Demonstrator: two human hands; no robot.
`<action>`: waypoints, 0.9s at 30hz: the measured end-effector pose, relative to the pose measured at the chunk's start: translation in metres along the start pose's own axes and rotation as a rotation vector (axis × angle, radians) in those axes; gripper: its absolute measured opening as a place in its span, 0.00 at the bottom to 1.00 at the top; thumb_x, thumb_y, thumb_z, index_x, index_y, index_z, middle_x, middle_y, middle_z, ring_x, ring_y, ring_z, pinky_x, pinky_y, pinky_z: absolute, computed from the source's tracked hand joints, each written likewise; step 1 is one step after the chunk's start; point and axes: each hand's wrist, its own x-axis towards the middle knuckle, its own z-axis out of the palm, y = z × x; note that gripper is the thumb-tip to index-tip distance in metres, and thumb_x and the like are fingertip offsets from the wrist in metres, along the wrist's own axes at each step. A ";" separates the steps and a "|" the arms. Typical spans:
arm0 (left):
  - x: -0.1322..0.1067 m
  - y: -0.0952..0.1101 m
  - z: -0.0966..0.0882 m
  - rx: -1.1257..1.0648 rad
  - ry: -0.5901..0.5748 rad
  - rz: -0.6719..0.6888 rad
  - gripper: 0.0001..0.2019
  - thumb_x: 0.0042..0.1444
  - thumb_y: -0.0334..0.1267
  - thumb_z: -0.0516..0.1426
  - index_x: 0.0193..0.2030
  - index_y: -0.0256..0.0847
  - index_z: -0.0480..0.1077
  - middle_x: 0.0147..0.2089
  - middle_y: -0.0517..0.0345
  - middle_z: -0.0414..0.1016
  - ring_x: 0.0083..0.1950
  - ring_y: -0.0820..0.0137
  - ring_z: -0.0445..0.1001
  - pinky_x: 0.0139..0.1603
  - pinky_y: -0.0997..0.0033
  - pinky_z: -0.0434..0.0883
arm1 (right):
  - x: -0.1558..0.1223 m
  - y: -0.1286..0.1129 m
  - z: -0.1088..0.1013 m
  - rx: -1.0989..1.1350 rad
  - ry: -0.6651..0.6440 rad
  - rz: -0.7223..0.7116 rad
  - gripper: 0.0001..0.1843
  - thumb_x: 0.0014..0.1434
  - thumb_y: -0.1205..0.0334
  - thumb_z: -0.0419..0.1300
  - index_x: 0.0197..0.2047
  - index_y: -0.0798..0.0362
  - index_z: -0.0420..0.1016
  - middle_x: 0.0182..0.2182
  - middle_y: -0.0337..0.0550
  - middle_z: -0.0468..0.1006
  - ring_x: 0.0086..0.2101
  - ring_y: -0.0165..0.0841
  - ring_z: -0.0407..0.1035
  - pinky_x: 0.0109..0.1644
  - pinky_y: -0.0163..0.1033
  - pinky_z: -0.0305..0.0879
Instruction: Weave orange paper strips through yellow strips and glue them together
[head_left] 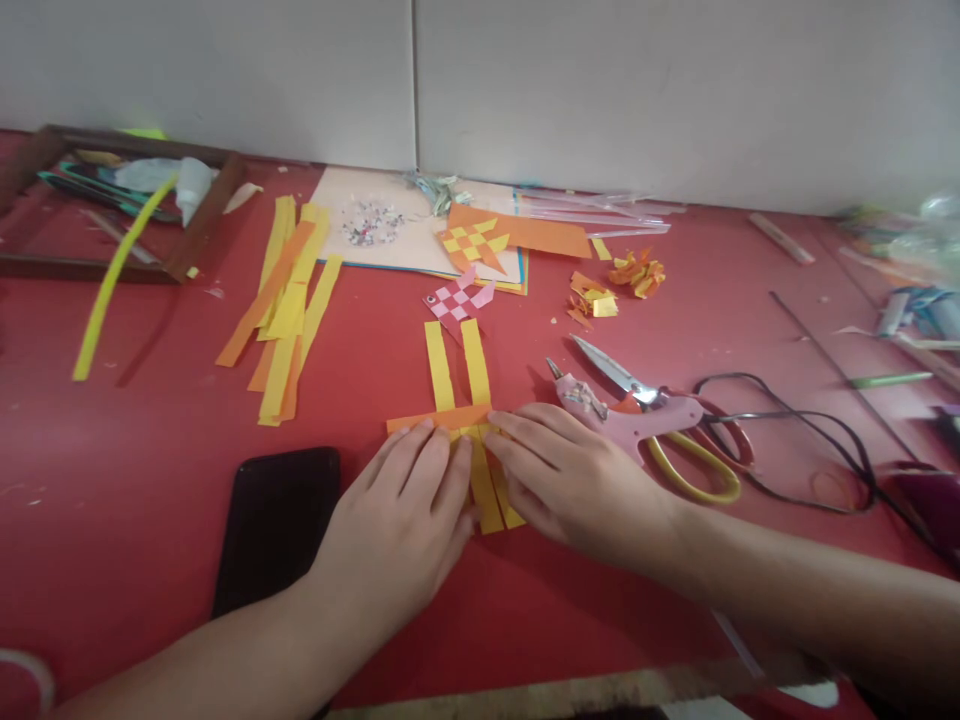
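Observation:
Yellow paper strips (pixel 487 490) lie upright on the red table, crossed by a horizontal orange paper strip (pixel 465 417). Two yellow ends (pixel 475 365) stick out above it. My left hand (pixel 409 500) rests on the left part of the strips, fingers stretched out and pressing down. From the right, my right hand (pixel 577 475) lays its extended fingers on the orange strip's right end and the yellow strips below. Both hands hide part of where the strips cross. Just beyond is a pink woven paper fish (pixel 456 298), with an orange and yellow woven fish (pixel 474 243) behind.
Left of my left hand lies a black phone (pixel 277 520). Loose strips (pixel 289 310) are piled beyond it, near a wooden frame (pixel 217 205). A pink glue gun (pixel 637 420) and scissors (pixel 694 455) lie close to my right hand, with a black cord (pixel 847 430) and paper scraps (pixel 637 272) around.

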 end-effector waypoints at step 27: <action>-0.001 -0.005 -0.004 -0.120 -0.009 -0.034 0.18 0.59 0.32 0.52 0.54 0.29 0.71 0.51 0.41 0.72 0.52 0.52 0.71 0.54 0.47 0.73 | -0.003 0.002 0.000 0.021 -0.016 0.019 0.13 0.63 0.64 0.54 0.46 0.60 0.77 0.47 0.51 0.78 0.45 0.41 0.70 0.50 0.47 0.72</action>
